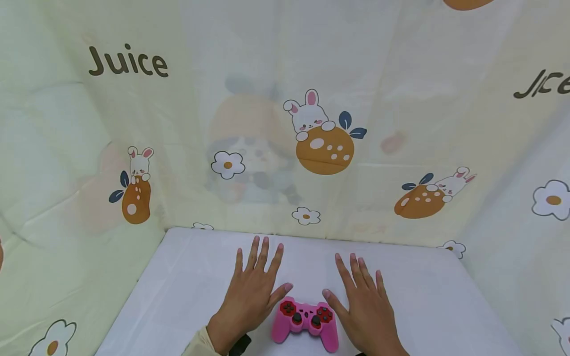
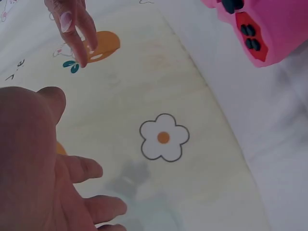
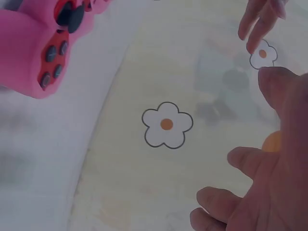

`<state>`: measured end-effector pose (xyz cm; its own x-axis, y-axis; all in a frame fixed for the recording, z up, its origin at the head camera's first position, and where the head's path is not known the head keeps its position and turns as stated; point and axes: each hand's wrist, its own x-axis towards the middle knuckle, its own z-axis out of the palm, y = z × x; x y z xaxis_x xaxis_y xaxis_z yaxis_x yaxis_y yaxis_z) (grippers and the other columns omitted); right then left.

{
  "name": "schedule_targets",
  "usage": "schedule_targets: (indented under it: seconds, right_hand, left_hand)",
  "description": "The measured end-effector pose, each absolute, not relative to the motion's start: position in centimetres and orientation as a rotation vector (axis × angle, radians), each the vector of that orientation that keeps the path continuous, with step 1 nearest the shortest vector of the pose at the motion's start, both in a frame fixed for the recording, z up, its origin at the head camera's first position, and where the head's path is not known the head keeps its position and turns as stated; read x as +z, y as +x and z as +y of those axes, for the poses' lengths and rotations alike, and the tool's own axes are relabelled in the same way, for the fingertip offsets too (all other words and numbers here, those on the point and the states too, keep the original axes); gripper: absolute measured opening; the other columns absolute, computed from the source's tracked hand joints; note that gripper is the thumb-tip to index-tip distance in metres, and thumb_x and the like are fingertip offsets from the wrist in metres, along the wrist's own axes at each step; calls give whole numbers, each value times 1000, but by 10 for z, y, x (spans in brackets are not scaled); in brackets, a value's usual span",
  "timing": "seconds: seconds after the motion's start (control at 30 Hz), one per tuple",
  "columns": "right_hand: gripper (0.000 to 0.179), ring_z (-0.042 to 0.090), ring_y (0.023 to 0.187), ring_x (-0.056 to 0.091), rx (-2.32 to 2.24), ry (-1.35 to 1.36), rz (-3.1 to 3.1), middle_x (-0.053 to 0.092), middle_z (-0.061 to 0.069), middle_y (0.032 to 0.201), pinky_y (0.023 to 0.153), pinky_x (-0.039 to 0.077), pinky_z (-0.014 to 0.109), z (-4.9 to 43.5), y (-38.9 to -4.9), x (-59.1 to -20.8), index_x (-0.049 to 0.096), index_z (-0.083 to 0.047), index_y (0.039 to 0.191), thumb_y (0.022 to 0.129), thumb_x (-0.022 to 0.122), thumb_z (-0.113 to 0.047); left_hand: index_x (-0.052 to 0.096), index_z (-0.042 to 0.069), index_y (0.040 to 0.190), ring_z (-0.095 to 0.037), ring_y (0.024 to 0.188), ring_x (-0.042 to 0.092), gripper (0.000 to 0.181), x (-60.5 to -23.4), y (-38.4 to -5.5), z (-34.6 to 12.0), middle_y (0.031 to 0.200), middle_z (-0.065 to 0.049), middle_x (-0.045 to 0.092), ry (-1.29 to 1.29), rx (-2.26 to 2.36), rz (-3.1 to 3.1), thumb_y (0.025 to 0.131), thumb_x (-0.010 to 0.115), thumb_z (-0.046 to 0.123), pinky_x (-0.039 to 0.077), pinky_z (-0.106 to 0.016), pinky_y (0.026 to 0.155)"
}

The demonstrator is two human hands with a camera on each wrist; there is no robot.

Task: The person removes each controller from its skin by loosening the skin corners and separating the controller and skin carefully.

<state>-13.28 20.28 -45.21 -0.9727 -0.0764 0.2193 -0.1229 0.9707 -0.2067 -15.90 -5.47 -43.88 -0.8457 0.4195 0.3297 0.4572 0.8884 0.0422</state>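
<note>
A bunny-and-orange printed cloth backs a white table. The left hand and right hand are apart, palms down, fingers extended and spread. Between them on the table lies a pink game controller (its black thumbsticks facing up), near both thumbs.

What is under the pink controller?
The controller appears to lie on the white table, which shows around it; the patch directly beneath is covered, so nothing there can be seen.
</note>
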Motion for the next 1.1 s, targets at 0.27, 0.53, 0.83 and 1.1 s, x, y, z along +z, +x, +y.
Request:
schedule_targets:
  seconds: [0.27,0.53,0.83,1.1]
  right_hand:
    - [81,40,149,26,365,133,-2907,29,14,162,122,5,60,200,-130,-467,19,-38,158,90,35,-78]
    - [90,39,146,34,372,92,-2952,35,15,159,118,15,65,195,-133,-479,21,-38,158,83,32,-86]
    - [84,37,145,38,406,87,-2946,43,13,155,117,19,65,194,-131,-495,25,-37,157,87,62,-65]
    - [84,37,141,43,394,106,-2928,48,15,151,116,21,65,195,-129,-509,29,-35,156,86,63,-64]
  left_hand:
    - [19,21,160,-38,153,18,76,-457,-159,-55,166,-15,14,-658,-173,-2692,100,36,63,22,-67,115]
    - [18,21,160,-37,153,18,76,-476,-157,-54,166,-13,15,-645,-226,-2701,100,33,64,23,-64,116]
    - [25,21,159,-36,151,26,76,-495,-153,-53,162,-13,28,-618,-347,-2654,98,43,63,27,-63,115]
    - [22,22,159,-34,151,27,80,-509,-151,-51,163,-10,29,-610,-354,-2731,96,42,67,26,-59,117]
